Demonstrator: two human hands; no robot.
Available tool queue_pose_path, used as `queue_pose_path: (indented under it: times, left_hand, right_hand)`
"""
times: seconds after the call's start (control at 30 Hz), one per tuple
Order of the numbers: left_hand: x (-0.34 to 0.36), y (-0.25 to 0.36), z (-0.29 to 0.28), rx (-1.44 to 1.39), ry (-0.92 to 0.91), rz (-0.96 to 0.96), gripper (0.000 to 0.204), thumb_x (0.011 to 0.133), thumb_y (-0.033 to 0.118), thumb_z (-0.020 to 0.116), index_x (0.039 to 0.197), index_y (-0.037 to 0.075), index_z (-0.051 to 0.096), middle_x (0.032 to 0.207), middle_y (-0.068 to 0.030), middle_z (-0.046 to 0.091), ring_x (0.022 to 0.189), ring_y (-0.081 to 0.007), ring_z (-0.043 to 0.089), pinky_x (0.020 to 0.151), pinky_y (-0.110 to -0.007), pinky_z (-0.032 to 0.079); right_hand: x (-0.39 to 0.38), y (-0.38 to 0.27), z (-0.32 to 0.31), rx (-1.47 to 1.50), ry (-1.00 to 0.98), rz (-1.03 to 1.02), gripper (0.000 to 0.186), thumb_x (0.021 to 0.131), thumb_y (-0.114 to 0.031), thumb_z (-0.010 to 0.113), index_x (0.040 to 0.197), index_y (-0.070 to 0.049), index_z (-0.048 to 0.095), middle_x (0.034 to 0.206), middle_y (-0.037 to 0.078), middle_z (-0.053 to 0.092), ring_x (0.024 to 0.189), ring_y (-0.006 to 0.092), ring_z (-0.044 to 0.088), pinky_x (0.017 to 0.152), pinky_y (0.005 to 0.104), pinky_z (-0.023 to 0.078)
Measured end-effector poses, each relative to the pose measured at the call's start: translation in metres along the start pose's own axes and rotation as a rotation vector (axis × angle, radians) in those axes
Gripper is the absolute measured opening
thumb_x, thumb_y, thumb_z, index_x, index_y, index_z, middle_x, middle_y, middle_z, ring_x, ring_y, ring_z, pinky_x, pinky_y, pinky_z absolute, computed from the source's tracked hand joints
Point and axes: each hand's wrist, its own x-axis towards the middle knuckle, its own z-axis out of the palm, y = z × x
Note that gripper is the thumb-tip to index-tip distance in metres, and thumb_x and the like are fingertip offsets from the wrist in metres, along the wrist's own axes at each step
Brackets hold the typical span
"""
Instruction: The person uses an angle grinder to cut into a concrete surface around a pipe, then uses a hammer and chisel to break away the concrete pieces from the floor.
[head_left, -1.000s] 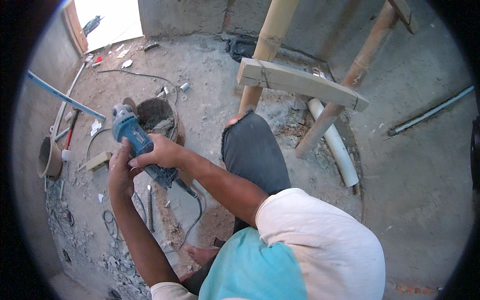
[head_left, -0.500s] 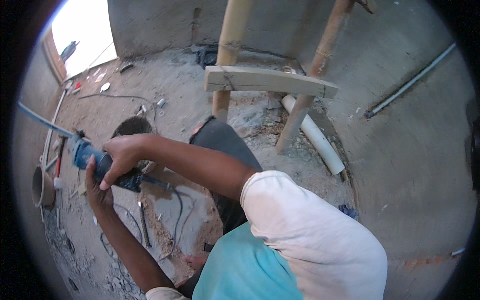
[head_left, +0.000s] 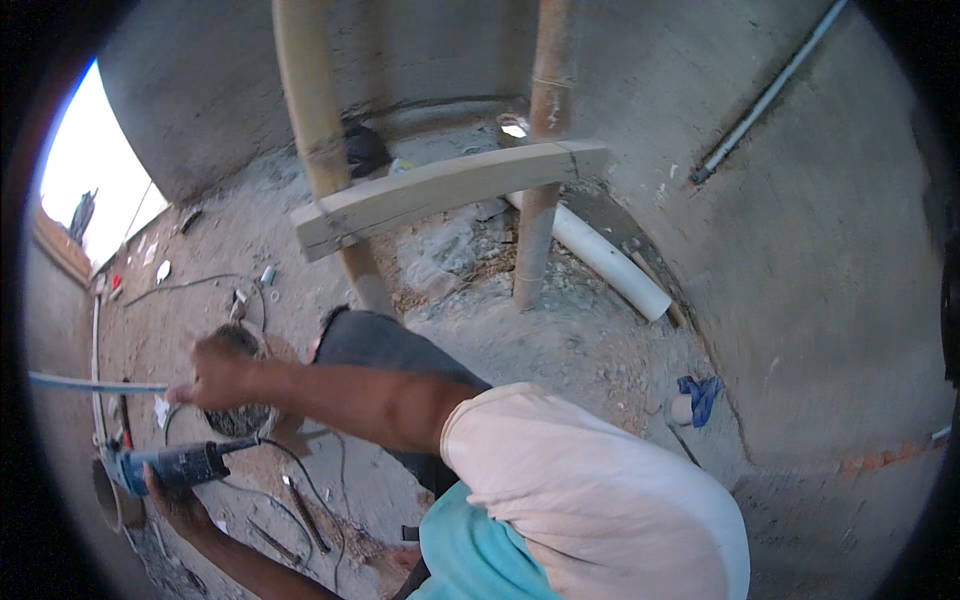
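The blue-and-black angle grinder (head_left: 172, 467) is at the lower left of my head view, lying nearly level above the floor. I see the left hand (head_left: 178, 505) gripping it from below, fingers wrapped up around its body. A dark power cord (head_left: 290, 455) leaves its rear end and curves down across the dusty grey floor (head_left: 520, 345).

Just above the grinder I have the right hand (head_left: 222, 375), blurred, with its fingertips at the near end of a slim light-blue plastic pipe (head_left: 100, 383); I cannot tell whether they close on it. Beneath that hand sits a round bucket (head_left: 283, 348), partly hidden by the forearm.

Farther out, I see a pale wooden board (head_left: 450, 190) crossing two upright bamboo poles, a thick white plastic pipe (head_left: 612, 264) lying behind the right-hand pole (head_left: 550, 90), and a crumpled blue cloth (head_left: 702, 398) near the right wall.
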Motion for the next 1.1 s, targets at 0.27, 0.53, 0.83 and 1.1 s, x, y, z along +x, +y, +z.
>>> queue_pose_path:
  times: [0.27,0.53,0.83,1.1]
  left_hand:
    - [0.004,-0.013,0.011,0.043,0.033,-0.038,0.053,0.089,0.036,0.062,0.123,-0.003,0.051,0.117,-0.0147,0.058,0.110,-0.0239,0.054,0.099,-0.039,0.038]
    - [0.010,-0.038,0.015,0.074,-0.067,-0.067,0.044,0.095,0.033,0.052,0.125,0.001,0.052,0.121,-0.0120,0.057,0.113,-0.0233,0.053,0.098,-0.039,0.038]
    - [0.013,-0.053,0.014,0.037,-0.135,-0.075,0.044,0.098,0.030,0.047,0.135,0.006,0.046,0.129,-0.0118,0.053,0.116,-0.0257,0.053,0.097,-0.042,0.041]
    - [0.005,-0.047,0.023,0.019,-0.072,-0.124,0.045,0.093,0.031,0.057,0.122,-0.002,0.053,0.119,-0.0136,0.058,0.108,-0.0219,0.056,0.094,-0.037,0.042]
  right_hand:
    - [-0.008,-0.015,0.013,0.174,-0.097,-0.110,0.056,0.078,-0.038,0.069,0.099,0.012,0.056,0.097,0.032,0.060,0.095,0.0442,0.061,0.085,0.0458,0.048]
    - [-0.021,-0.016,0.017,0.061,-0.047,-0.184,0.055,0.079,-0.037,0.068,0.099,0.012,0.056,0.094,0.031,0.060,0.093,0.0433,0.062,0.086,0.0448,0.048]
    - [-0.034,-0.024,0.011,0.030,-0.123,-0.154,0.054,0.080,-0.037,0.067,0.098,0.012,0.057,0.097,0.032,0.060,0.095,0.0434,0.061,0.086,0.0441,0.048]
    - [-0.029,-0.016,0.039,-0.006,-0.161,-0.135,0.059,0.078,-0.039,0.069,0.103,0.013,0.055,0.103,0.031,0.058,0.102,0.0433,0.058,0.091,0.0461,0.046]
